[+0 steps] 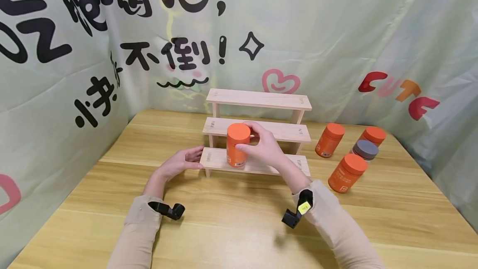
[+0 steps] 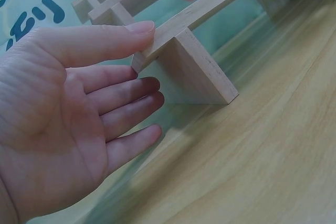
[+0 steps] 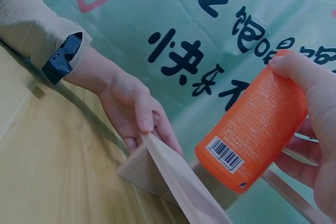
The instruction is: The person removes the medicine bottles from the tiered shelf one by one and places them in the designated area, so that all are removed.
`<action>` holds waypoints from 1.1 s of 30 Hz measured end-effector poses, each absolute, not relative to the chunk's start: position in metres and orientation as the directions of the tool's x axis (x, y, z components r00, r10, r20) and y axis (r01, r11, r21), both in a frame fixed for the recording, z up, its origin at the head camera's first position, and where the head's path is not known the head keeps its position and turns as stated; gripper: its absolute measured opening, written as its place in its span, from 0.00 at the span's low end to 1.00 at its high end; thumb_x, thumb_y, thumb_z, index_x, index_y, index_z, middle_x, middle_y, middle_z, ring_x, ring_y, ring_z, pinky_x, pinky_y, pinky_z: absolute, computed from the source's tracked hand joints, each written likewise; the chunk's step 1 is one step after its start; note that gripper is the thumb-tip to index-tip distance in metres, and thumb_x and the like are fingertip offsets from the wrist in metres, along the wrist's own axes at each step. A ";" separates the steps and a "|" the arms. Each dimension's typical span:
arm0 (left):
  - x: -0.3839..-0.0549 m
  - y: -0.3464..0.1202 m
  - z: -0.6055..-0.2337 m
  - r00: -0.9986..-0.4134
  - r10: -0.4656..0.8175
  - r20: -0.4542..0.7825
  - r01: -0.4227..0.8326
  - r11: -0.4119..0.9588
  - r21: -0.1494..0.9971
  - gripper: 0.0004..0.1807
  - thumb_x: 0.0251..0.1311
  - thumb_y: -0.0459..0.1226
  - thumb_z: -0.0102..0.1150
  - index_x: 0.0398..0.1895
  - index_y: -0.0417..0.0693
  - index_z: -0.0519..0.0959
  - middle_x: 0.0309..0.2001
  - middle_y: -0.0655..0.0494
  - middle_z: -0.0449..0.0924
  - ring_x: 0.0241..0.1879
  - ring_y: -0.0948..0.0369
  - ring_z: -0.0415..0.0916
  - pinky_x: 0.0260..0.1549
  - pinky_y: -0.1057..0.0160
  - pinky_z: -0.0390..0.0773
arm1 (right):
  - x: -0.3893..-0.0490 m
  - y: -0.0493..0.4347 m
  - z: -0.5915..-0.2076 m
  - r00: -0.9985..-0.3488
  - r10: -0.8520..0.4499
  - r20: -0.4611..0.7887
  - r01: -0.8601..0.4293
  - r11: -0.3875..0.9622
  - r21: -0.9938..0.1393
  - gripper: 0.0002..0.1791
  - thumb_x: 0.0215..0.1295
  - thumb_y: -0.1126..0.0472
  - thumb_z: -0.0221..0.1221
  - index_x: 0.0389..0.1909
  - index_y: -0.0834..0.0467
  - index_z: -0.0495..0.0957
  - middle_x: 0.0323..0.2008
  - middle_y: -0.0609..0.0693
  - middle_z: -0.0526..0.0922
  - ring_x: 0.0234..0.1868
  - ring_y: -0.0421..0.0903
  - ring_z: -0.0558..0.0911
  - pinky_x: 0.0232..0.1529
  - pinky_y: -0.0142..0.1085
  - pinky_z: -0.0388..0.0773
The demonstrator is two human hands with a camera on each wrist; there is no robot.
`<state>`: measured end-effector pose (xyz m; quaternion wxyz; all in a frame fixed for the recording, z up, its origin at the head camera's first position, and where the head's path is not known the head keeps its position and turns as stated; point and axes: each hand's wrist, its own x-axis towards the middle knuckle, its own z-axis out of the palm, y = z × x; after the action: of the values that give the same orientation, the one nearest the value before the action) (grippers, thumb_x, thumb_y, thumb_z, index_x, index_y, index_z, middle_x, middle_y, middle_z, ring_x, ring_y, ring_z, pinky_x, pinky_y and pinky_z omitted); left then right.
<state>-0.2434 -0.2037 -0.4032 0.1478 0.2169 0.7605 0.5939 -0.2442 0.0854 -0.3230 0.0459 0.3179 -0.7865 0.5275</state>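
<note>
My right hand (image 1: 263, 146) grips an orange jar (image 1: 237, 146) with an orange lid, thumb on the near side and fingers behind. The jar is upright at the lowest step of a three-tier wooden shelf (image 1: 220, 162), left of its middle. Whether its base touches the board, I cannot tell. On its side a barcode label shows in the right wrist view. My left hand (image 2: 79, 98) is at the shelf's left end. Its thumb touches the lowest board's corner, and the other fingers, fairly straight, lie beside the board's end.
To the right of the shelf stand more orange jars: one near it (image 1: 330, 140), one in front (image 1: 347, 173) and one at the back (image 1: 373, 135). Among them is a grey-lidded jar (image 1: 365, 150). Behind the wooden table (image 1: 224, 227) hangs a printed cloth (image 1: 321, 24).
</note>
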 end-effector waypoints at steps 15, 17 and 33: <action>-0.242 -0.204 -0.405 -0.869 0.493 0.035 0.157 0.209 0.965 0.43 0.55 0.34 0.60 0.69 0.30 0.49 0.68 0.34 0.50 0.67 0.41 0.49 0.64 0.47 0.51 | -0.241 0.143 -0.312 -0.850 -0.322 0.417 -0.504 0.268 -0.821 0.27 0.53 0.69 0.63 0.56 0.65 0.69 0.47 0.59 0.77 0.44 0.43 0.75 0.44 0.32 0.76; -0.242 -0.204 -0.404 -0.868 0.496 0.035 0.155 0.203 0.967 0.42 0.55 0.33 0.60 0.69 0.29 0.48 0.68 0.34 0.49 0.67 0.41 0.49 0.65 0.47 0.51 | -0.241 0.152 -0.310 -0.858 -0.299 0.418 -0.495 0.267 -0.827 0.27 0.54 0.70 0.62 0.56 0.66 0.68 0.47 0.58 0.76 0.43 0.42 0.75 0.44 0.30 0.75; -0.242 -0.203 -0.402 -0.866 0.498 0.036 0.149 0.190 0.971 0.43 0.55 0.33 0.60 0.68 0.28 0.48 0.68 0.33 0.48 0.67 0.41 0.49 0.65 0.48 0.50 | -0.229 0.229 -0.283 -0.862 -0.095 0.498 -0.487 0.427 -0.762 0.26 0.60 0.64 0.60 0.59 0.63 0.66 0.42 0.39 0.75 0.40 0.38 0.76 0.40 0.22 0.73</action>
<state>-0.2421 -0.2035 -0.4025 0.1457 0.2137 0.7573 0.5996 -0.2294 0.2290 -0.2835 0.1939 0.1771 -0.8220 0.5053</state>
